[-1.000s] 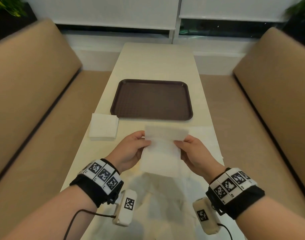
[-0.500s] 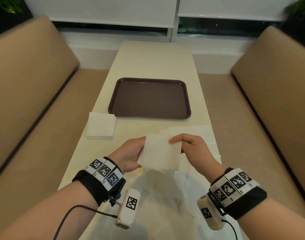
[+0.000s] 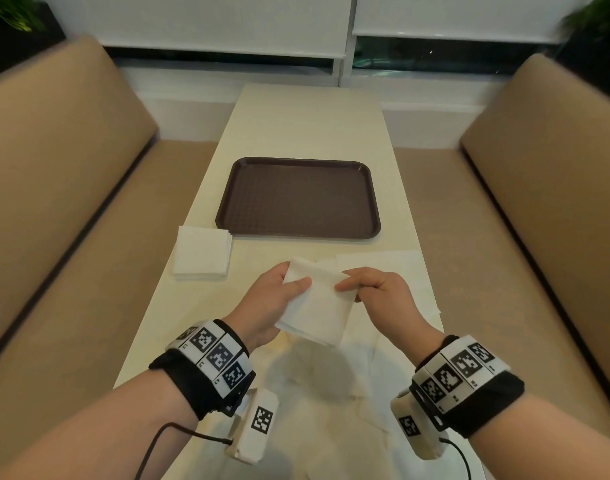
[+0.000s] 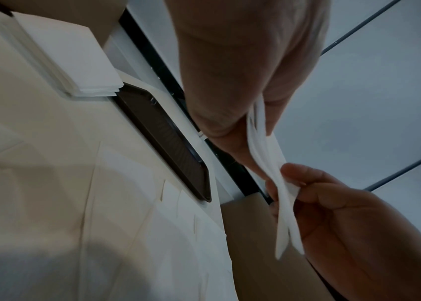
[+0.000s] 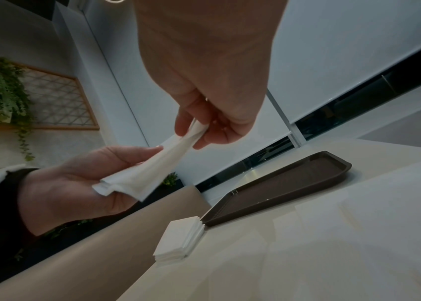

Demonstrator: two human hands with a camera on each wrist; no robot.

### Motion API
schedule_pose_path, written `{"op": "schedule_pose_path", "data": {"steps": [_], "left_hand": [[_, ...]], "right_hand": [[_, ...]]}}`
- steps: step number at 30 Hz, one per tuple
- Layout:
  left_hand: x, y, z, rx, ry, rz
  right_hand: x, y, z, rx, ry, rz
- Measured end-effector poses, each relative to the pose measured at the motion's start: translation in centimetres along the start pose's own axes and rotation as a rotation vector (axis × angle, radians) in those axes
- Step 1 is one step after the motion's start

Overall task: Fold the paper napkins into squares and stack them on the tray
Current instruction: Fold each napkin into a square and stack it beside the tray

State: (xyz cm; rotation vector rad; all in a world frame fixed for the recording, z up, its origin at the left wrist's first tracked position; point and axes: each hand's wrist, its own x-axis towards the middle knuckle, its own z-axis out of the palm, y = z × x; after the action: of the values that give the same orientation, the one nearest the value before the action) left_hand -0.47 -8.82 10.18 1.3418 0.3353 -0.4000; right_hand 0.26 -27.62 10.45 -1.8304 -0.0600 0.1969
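Napkin (image 3: pixel 315 303) folded to a near-square, held in the air at lower centre of the head view, above the near end of the table (image 3: pixel 310 123). Left hand (image 3: pixel 269 306) pinches its left edge, thumb on top and fingers beneath; right hand (image 3: pixel 376 296) pinches the upper right corner between thumb and forefinger, so both grips are narrow and closed on the paper. Key relation: the brown tray (image 3: pixel 298 199) lies straight beyond the napkin, toward upper centre of frame, its long axis running left to right; both hands sit about equally near it, the left hand nearer the stack of folded napkins (image 3: pixel 202 252) at the tray's lower left corner. Judgement: fold looks nearly complete, placing comes next. Counts: one tray, nothing on it; one napkin in hand; one stack, layers too fine to count; several unfolded napkins (image 3: pixel 383 268) overlapping on the table under and right of the hands, number not resolvable.
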Motion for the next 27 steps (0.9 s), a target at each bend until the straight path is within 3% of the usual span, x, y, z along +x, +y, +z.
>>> {"op": "schedule_pose_path", "data": {"steps": [8,13,16,19,24,27], "left_hand": [[-0.5,-0.2,0.1,0.146,-0.04,0.086],[-1.1,-0.5,0.6,0.211,-0.08,0.162],[-1.4,-0.3,0.6,0.217,-0.103,0.183],[-1.2,0.2,0.5,0.257,-0.046,0.227],[-0.6,0.8,0.8,0.608,0.096,0.366],[-0.5,1.0,0.4,0.618,0.216,0.387]], "right_hand": [[0.3,-0.8,-0.2,0.044,0.014,0.027],[0.6,-2.4,0.6,-0.405,-0.17,-0.038],[0.5,-2.7,0.6,-0.546,-0.183,-0.085],[0.4,-2.8,0.6,-0.642,-0.188,-0.145],[0.2,-2.9,1.1,-0.723,-0.207,-0.2],[0.4,-3.0,0.7,-0.694,-0.254,-0.186]]}}
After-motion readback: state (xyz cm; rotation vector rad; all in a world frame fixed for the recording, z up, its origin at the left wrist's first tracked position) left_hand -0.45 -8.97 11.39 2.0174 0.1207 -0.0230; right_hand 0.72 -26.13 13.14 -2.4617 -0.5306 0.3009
